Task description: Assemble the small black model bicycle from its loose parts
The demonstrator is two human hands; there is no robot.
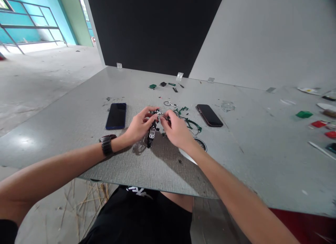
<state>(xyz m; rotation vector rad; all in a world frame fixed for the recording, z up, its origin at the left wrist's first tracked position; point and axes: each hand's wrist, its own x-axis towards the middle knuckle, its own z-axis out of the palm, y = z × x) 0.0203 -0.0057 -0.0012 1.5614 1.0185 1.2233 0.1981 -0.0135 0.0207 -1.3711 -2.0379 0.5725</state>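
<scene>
A small model bicycle (151, 133), dark with a silver rack, stands over the middle of the table near its front edge. My left hand (139, 126) is closed around its upper part, thumb and fingers at the silver piece on top. From the other side, my right hand (177, 129) pinches at the same spot; what lies between its fingertips is too small to make out. Green bicycle parts (193, 125) lie just beyond my right hand. A small black-rimmed wheel (201, 144) is partly hidden behind my right forearm.
Phones lie on both sides, a blue-edged one (116, 116) left and a dark one (209, 115) right. Small green and black pieces (163, 84) sit toward the back panel (157, 30). Coloured packets (304, 114) and other small items are at far right.
</scene>
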